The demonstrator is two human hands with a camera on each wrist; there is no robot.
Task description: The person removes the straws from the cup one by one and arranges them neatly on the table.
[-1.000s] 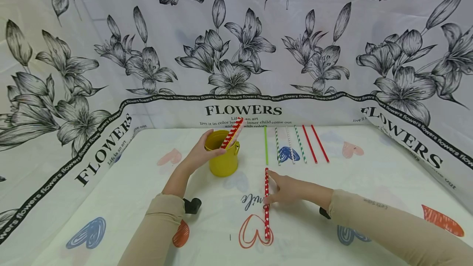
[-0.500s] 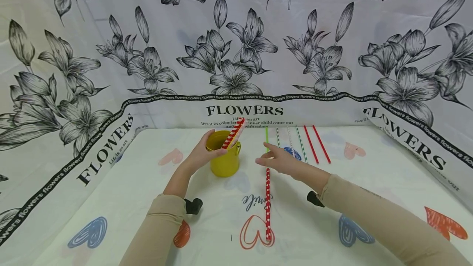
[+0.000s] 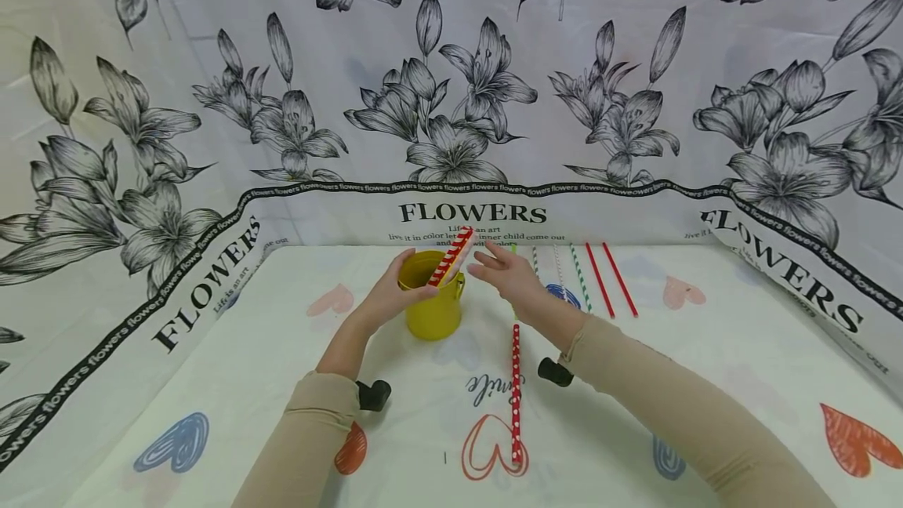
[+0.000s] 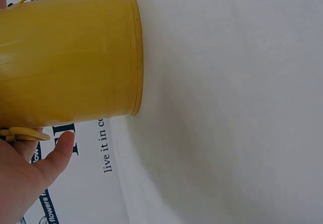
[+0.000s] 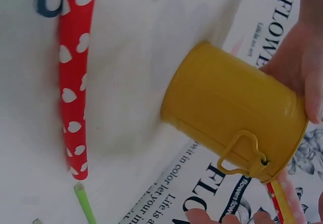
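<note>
Left hand [image 3: 386, 296] grips a yellow, cylindrical metal bucket [image 3: 433, 320]. Right hand [image 3: 516, 279], fingers parted, beside a red-and-white striped paper straw [image 3: 450, 257]: probably light, crushable, best pinched mid-length.

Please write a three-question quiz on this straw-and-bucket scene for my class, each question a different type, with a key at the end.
1. Multiple choice: What does the left hand grip?
A) a green straw
B) the bucket
C) nothing

2. True or false: The red heart straw lies on the cloth, apart from the bucket.

3. Fill in the blank: In the head view, the two rightmost straws on the cloth are plain ____.

Key
1: B
2: True
3: red
</note>
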